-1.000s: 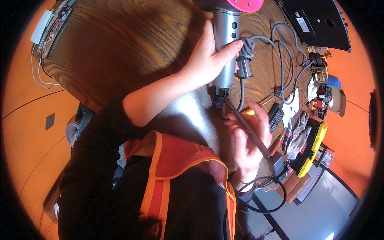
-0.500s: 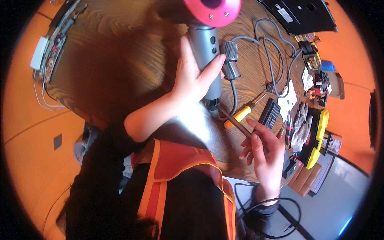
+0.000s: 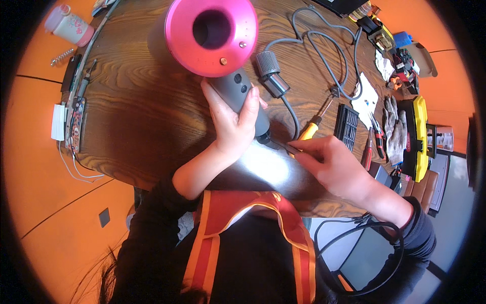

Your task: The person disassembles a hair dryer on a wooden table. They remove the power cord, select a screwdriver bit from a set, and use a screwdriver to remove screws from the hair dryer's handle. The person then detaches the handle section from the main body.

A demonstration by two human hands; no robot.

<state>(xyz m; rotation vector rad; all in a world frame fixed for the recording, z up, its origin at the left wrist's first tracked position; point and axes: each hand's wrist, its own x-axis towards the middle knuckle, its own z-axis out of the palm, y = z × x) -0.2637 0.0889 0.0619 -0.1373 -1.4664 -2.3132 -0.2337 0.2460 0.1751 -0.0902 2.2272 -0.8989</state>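
A hair dryer with a pink ring head (image 3: 177,43) and a grey handle (image 3: 255,121) tilts over the table. My left hand (image 3: 230,121) is closed around that handle, thumb below the two dark buttons. My right hand (image 3: 331,164) pinches a dark slim tool (image 3: 283,147) whose tip reaches the black fitting (image 3: 263,137) at the handle's bottom; exact contact is unclear. A detached mesh cylinder (image 3: 268,66) on a grey cable lies beside the dryer. Just right of the tool is a screwdriver with a yellow handle (image 3: 307,133).
The wooden table (image 3: 126,66) holds coiled cable (image 3: 346,73), a dark grille (image 3: 346,124), pliers (image 3: 375,126), gloves (image 3: 392,137), white paper (image 3: 364,101), a yellow-black case (image 3: 418,152) and small parts at the right. A pink-white bottle (image 3: 76,30) and electronics (image 3: 76,121) are at left.
The dryer has swung down and left in view, showing more of its pink head. My right hand has turned and moved up, fingertips closing on the slim tool by the handle's base.
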